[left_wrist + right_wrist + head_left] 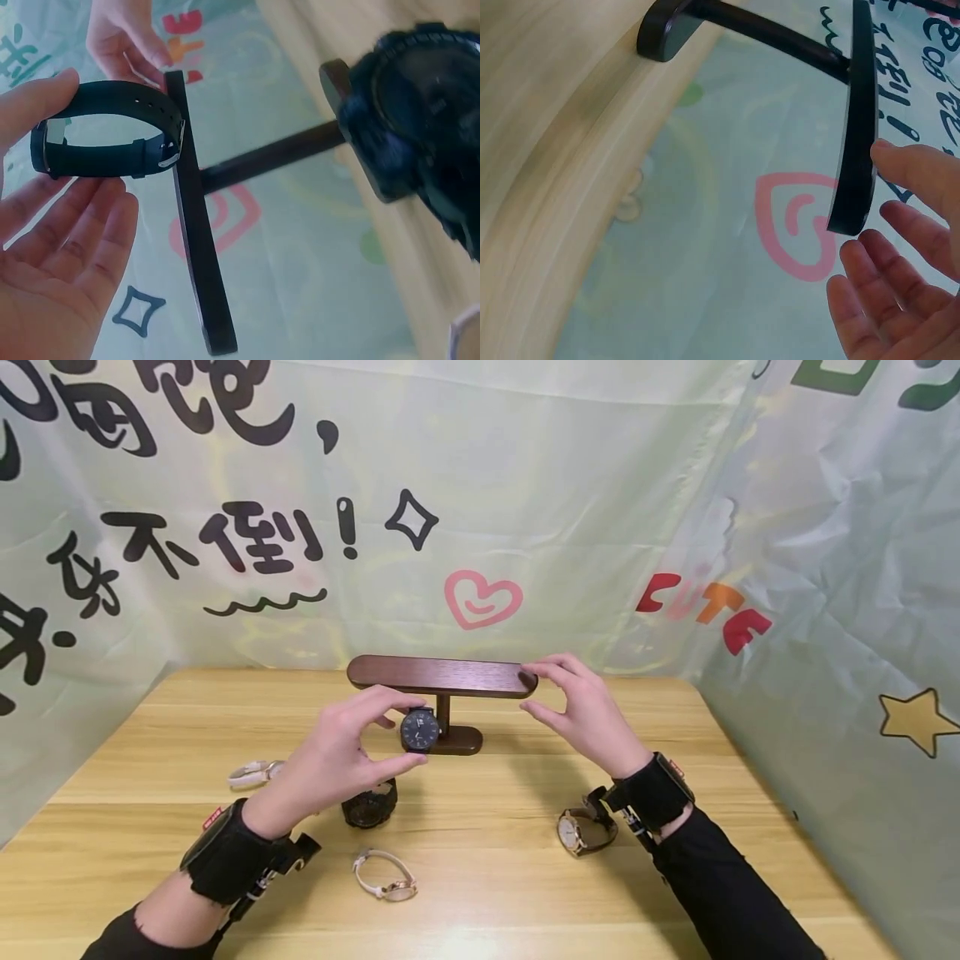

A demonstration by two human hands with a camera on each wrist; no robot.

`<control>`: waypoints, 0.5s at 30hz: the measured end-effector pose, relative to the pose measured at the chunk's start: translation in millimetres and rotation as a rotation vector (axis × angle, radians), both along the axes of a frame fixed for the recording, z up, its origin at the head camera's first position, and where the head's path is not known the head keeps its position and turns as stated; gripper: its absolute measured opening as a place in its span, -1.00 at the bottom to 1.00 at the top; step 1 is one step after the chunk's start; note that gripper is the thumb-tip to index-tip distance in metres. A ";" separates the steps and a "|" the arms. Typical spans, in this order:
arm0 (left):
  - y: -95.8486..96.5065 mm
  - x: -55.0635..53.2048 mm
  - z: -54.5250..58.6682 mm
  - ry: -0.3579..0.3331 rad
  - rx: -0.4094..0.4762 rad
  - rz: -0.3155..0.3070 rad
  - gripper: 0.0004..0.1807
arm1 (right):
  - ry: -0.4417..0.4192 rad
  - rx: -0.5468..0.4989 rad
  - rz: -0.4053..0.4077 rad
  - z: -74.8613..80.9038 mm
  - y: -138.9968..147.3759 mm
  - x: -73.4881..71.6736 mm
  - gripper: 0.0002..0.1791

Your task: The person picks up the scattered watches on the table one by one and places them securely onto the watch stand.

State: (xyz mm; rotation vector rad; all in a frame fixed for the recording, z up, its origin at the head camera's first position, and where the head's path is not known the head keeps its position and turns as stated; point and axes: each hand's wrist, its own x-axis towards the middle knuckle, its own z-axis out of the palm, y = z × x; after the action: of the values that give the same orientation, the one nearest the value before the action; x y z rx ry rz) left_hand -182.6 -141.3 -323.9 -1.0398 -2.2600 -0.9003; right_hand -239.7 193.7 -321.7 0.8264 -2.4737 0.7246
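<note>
My left hand [330, 743] grips a black wristwatch [419, 730] between thumb and fingers, its dark dial facing me. In the left wrist view the watch's black strap [112, 161] forms a buckled loop, and the buckle end meets the top of the dark wooden watch stand [196, 225] in that view. The stand's long crossbar [442, 675] sits on a short post above an oval base. Around the bar's right end my right hand [585, 710] is spread, with fingertips right at the wood and the thumb apart from the fingers [885, 300].
Below my left hand lies a chunky black watch [370, 806]. A white-strapped watch [386, 878] rests nearer me, another pale watch [251, 775] farther left. A brown-strapped watch [581, 832] lies under my right wrist. Printed cloth [570, 510] hangs behind the wooden table [487, 910].
</note>
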 end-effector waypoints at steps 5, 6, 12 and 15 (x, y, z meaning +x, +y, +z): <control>-10.3 -2.6 -1.3 -0.001 -0.002 0.051 -0.35 | -0.035 0.019 -0.008 1.8 0.5 -5.7 -0.42; -12.3 -3.1 -1.8 -0.003 -0.003 0.060 -0.35 | -0.042 0.021 -0.008 2.0 0.6 -6.7 -0.41; -23.8 -6.1 -3.9 -0.005 -0.013 0.109 -0.35 | -0.060 0.026 -0.010 2.1 0.5 -12.8 -0.40; -30.1 -7.7 -4.0 -0.006 -0.021 0.134 -0.33 | -0.066 0.023 -0.006 2.4 0.1 -15.1 -0.40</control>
State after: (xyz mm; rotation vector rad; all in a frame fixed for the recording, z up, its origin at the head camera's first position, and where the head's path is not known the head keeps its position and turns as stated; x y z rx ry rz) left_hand -190.4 -171.4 -327.9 -0.8832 -2.3176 -0.8260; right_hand -254.8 193.8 -319.3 0.8151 -2.5461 0.7339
